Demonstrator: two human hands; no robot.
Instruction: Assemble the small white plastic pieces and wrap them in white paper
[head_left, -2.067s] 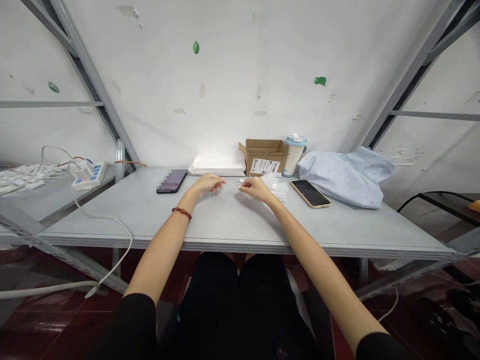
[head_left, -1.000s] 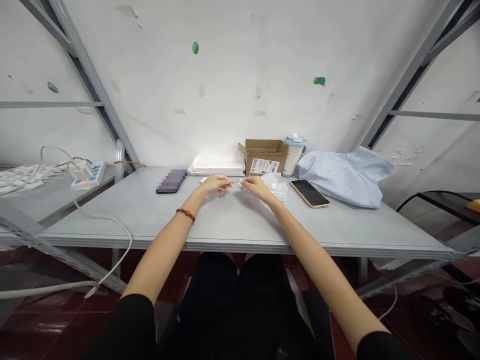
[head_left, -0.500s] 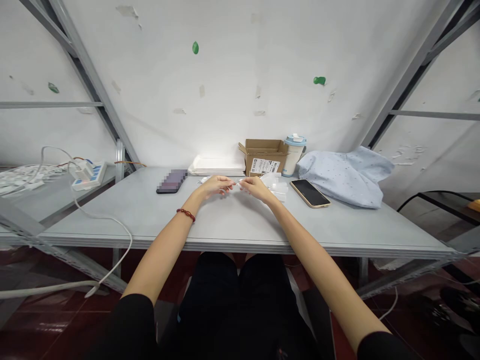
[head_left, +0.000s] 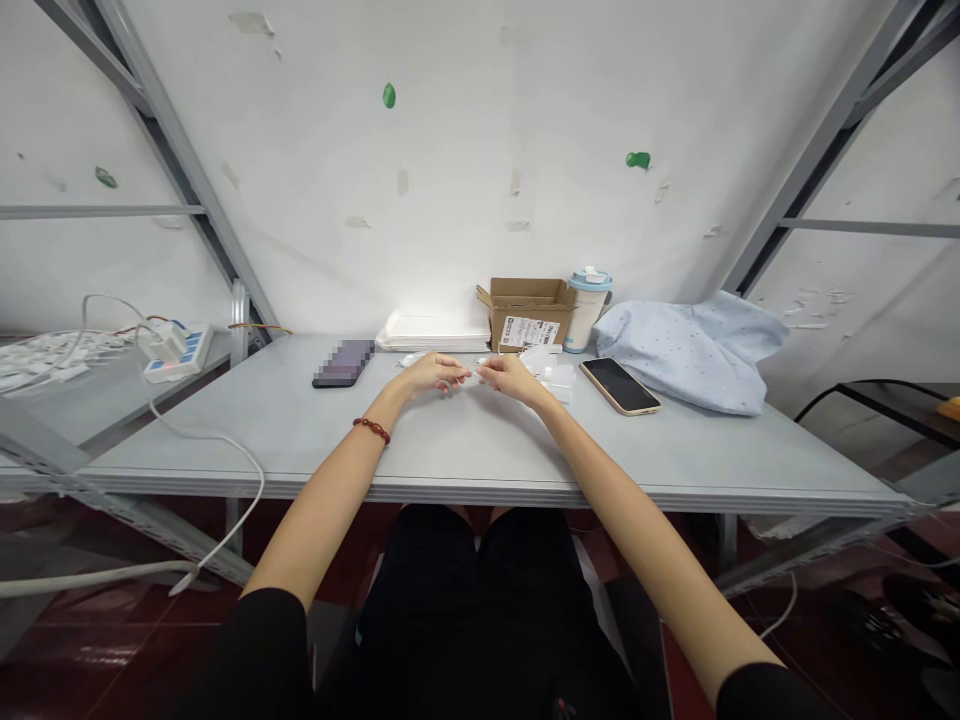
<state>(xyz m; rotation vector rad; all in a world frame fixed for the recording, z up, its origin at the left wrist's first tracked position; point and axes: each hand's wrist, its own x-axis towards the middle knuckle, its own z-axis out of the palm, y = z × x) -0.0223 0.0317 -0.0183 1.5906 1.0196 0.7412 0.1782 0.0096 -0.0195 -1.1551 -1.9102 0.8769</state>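
Note:
My left hand and my right hand meet over the middle of the grey table. Both pinch a small pale piece between their fingertips; it is too small to name. A little heap of clear plastic bits lies just right of my right hand. A red bead bracelet circles my left wrist.
A dark phone lies to the left, another phone to the right. At the back stand white trays, a cardboard box, a cup and a blue cloth. A power strip with cable sits far left.
My hands have drawn closer together, from a short gap to almost touching. My left hand shifted slightly right. Nothing else on the table moved.

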